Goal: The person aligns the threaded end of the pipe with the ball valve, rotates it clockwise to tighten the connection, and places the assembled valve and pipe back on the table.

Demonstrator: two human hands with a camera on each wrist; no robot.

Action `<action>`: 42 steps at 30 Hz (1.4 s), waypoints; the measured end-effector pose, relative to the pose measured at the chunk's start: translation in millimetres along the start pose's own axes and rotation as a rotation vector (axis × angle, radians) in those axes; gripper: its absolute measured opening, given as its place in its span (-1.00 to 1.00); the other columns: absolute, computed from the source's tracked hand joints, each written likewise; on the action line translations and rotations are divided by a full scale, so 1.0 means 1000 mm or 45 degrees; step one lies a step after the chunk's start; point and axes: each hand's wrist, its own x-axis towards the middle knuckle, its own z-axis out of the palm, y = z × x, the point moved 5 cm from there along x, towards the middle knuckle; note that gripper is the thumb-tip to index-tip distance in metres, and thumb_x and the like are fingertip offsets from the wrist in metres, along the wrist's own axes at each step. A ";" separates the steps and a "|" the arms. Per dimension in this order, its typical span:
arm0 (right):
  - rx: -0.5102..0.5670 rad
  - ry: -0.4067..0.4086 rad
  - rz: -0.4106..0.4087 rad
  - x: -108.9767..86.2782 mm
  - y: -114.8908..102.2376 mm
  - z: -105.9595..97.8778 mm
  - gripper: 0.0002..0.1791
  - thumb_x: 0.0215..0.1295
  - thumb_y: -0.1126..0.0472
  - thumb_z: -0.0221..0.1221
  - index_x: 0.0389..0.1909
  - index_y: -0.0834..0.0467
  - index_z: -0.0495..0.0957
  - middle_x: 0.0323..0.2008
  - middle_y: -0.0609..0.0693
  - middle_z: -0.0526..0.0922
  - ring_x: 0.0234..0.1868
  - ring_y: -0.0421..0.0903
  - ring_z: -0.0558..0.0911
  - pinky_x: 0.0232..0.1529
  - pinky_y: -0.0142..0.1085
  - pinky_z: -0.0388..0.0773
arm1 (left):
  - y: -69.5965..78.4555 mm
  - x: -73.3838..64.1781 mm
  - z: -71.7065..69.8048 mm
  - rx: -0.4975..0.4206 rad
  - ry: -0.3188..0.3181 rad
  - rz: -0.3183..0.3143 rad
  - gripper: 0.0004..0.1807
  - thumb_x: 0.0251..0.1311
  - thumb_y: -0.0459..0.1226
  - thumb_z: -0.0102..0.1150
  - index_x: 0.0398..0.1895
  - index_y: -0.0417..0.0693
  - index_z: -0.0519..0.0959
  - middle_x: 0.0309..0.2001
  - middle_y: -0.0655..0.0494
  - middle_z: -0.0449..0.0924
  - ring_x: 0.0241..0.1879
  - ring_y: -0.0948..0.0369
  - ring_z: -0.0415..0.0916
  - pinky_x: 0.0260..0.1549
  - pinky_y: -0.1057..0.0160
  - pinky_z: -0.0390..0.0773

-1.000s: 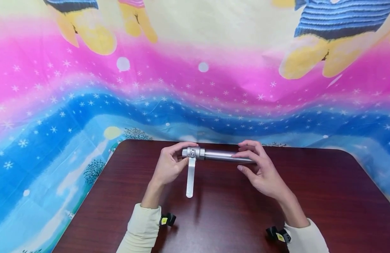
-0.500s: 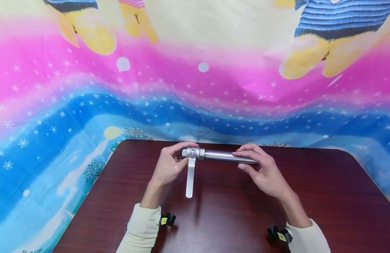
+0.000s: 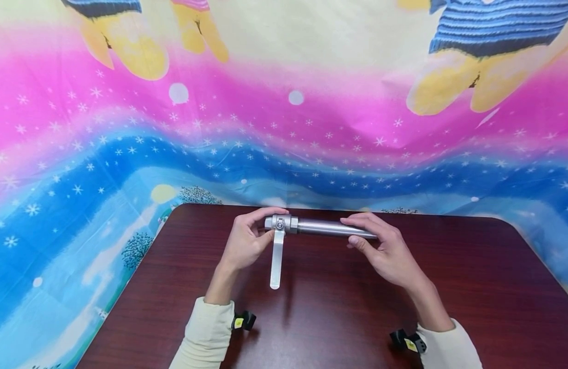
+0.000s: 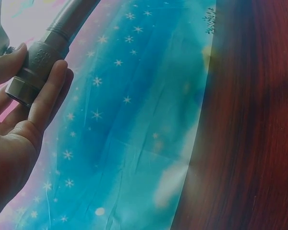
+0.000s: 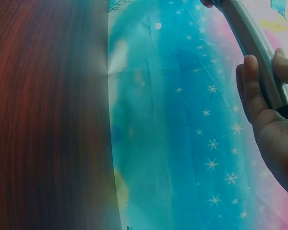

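Valve in left grip, pipe — joined to it — in right grip

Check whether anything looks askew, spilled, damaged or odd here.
Nothing stands out: the silver metal lever valve and straight silver metal pipe run in line without visible damage, and the dark red wooden table shows no spill.

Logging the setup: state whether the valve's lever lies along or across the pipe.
Across: the lever juts roughly square to the pipe.

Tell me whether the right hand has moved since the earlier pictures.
Yes, slightly: in the head view the upper fingers of the right hand have come down, away from the far edge of the table.
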 end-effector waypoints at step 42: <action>-0.201 -0.011 -0.047 -0.001 -0.008 -0.001 -0.37 0.26 0.48 0.42 0.32 -0.02 0.67 0.20 -0.02 0.73 0.14 -0.27 0.63 0.11 -0.57 0.47 | 0.004 -0.001 -0.001 0.070 -0.023 -0.034 -0.49 0.15 -0.64 0.21 0.19 -0.23 0.71 -0.05 -0.25 0.72 -0.34 0.21 0.55 -0.44 0.39 0.49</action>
